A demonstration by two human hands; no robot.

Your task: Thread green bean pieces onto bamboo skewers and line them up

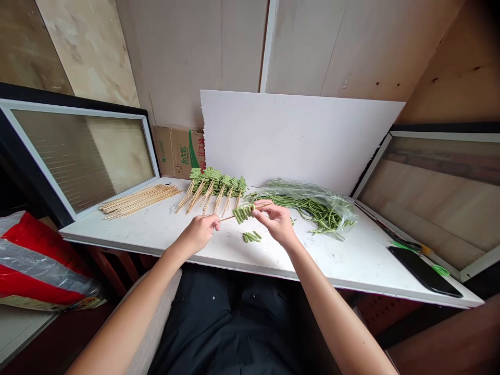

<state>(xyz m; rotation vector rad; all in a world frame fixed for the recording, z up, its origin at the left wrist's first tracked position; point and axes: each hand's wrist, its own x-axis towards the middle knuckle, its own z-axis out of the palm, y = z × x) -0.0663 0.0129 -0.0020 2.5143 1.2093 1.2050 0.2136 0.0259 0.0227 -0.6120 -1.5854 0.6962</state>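
Note:
My left hand (pixel 200 232) is closed around one end of a thin bamboo skewer, above the front of the white table. Several short cut green bean pieces (pixel 242 214) sit side by side on the skewer between my hands. My right hand (pixel 275 221) pinches at the right end of that row, thumb and fingers closed, with a length of stick showing along the fingers. Just below, a few loose cut bean pieces (pixel 252 237) lie on the table. Whether the right fingers press on a bean piece or only the stick is partly hidden.
Finished bean skewers (pixel 219 183) are piled at the back, sticks toward me. Bare bamboo skewers (pixel 140 200) lie at left. A clear plastic bag of long green beans (pixel 312 203) is behind my right hand. Scissors (pixel 406 242) and a black phone (pixel 424 271) rest at right.

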